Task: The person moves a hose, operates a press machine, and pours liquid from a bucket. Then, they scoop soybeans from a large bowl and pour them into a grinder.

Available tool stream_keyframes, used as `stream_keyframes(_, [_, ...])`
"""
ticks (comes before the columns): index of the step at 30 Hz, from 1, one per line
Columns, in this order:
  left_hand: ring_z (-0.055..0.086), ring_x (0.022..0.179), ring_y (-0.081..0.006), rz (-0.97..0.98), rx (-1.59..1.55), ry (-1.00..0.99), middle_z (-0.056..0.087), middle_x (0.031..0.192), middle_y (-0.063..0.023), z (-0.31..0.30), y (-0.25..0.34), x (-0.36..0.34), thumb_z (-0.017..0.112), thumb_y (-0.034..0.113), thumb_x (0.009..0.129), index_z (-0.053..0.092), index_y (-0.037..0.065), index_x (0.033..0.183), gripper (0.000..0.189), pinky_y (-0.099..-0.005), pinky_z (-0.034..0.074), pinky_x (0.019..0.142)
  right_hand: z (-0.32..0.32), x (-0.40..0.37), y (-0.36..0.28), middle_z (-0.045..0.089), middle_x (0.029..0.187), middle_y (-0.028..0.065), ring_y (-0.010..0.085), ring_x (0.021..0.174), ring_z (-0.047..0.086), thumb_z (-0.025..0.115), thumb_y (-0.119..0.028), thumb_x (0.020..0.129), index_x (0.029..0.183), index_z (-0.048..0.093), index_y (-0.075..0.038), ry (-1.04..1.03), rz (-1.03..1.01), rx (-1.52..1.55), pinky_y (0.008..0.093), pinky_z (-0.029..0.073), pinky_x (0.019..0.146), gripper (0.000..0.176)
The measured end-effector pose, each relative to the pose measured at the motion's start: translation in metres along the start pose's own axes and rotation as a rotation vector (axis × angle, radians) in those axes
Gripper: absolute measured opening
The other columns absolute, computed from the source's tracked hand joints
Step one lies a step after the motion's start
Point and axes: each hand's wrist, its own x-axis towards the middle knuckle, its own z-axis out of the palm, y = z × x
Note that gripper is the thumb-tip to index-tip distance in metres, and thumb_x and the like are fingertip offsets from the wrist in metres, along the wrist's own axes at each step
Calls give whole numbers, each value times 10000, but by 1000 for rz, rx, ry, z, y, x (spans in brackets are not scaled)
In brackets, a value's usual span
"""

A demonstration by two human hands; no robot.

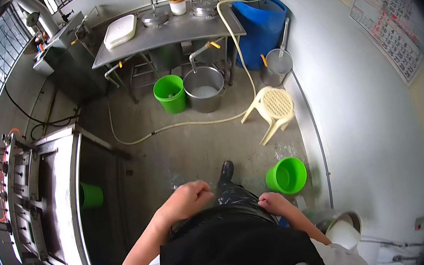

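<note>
My left hand [187,199] is curled into a loose fist in front of my waist, with nothing visible in it. My right hand [276,203] is also closed, low beside the black apron [214,245]; no object shows between its fingers. One black rubber boot [227,171] is stepping forward on the wet floor. Nearest to my right hand stands a bright green bucket [286,176]. Behind my right forearm is a metal pot [355,219] with white contents.
Ahead, a green bucket [169,94] and a large steel pot [205,89] stand below a steel table [180,35]. A hose [190,124] crosses the floor to a cream stool [276,103]. A blue barrel [262,32] fills the corner; steel equipment [62,191] lines the left.
</note>
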Motion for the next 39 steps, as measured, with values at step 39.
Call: stream_keyframes(39, [507,1139,-304,-462,-664,-80,522,1296,-120,-99,18,1004,668,464,976,504,106,1435,605,-638,416,1058,-433,326,62,752,1025,207,353,922,736,672,-282,965,1150,715,-16,412,602,323,454,573,839,326])
